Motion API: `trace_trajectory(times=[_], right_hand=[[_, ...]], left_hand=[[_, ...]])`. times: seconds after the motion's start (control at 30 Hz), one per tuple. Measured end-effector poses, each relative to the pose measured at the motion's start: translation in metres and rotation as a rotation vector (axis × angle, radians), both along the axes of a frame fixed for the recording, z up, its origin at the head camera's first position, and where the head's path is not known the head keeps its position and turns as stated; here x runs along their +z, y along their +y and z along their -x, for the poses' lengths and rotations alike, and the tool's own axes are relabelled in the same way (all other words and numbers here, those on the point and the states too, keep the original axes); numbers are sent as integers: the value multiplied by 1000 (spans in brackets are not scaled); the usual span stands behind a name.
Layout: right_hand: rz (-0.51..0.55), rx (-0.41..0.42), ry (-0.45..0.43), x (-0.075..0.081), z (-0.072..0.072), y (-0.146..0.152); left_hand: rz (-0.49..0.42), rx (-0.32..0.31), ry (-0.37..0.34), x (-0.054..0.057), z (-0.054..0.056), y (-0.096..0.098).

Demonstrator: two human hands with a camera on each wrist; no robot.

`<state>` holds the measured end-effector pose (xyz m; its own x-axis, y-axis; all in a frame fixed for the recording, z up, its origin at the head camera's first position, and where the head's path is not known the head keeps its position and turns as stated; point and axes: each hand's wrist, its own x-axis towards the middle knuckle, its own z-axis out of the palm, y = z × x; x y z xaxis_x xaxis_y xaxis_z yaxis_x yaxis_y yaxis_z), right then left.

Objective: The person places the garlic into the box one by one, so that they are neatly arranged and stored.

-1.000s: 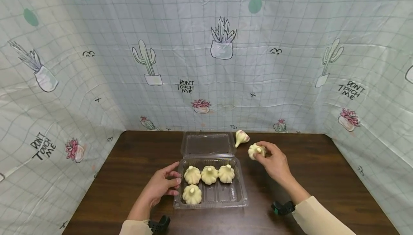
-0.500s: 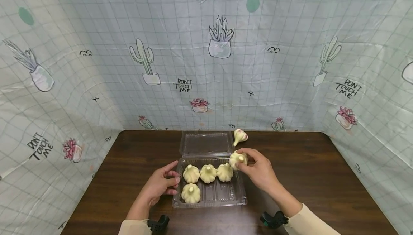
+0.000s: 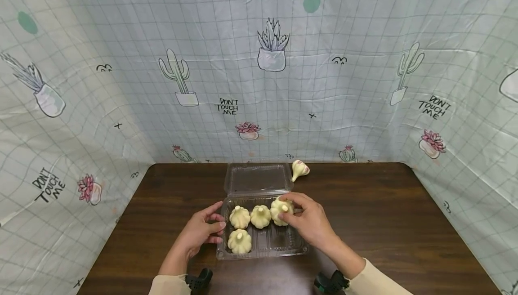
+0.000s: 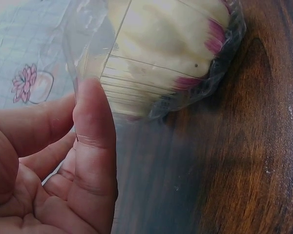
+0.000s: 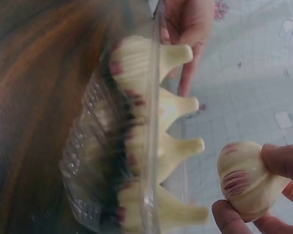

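one garlic bulb [image 5: 248, 178] in grasp of right hand [image 3: 312, 222], left hand [image 3: 202, 228] loose against container [image 3: 268, 243]

The garlic bulb [image 5: 244, 180] you hold looks smooth, with a soft sheen, and the other bulbs [image 3: 239, 242] share that finish. Your container [image 3: 265, 255] is thin, clear plastic, glossy, its walls ridged; its lid [image 3: 259, 180] is equally see-through. The tabletop [image 3: 380, 214] shows dark wood grain under a faint gloss. Before you, the creased backdrop [image 3: 206, 137] shines slightly; you cannot tell if it is cloth or plastic. Your sleeves [image 3: 374, 281] look like matt cloth.
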<state>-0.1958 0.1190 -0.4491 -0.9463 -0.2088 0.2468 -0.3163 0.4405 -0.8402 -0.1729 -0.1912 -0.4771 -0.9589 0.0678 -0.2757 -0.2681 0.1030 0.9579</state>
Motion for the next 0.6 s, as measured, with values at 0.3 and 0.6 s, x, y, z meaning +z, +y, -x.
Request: trace_trajectory(times=[0.3, 0.6], right_hand=[[-61, 46, 33, -11, -10, -14], [-138, 91, 18, -20, -15, -21]], left_hand=[[-8, 0, -3, -2, 0, -1], [-15, -4, -1, 0, 0, 0]])
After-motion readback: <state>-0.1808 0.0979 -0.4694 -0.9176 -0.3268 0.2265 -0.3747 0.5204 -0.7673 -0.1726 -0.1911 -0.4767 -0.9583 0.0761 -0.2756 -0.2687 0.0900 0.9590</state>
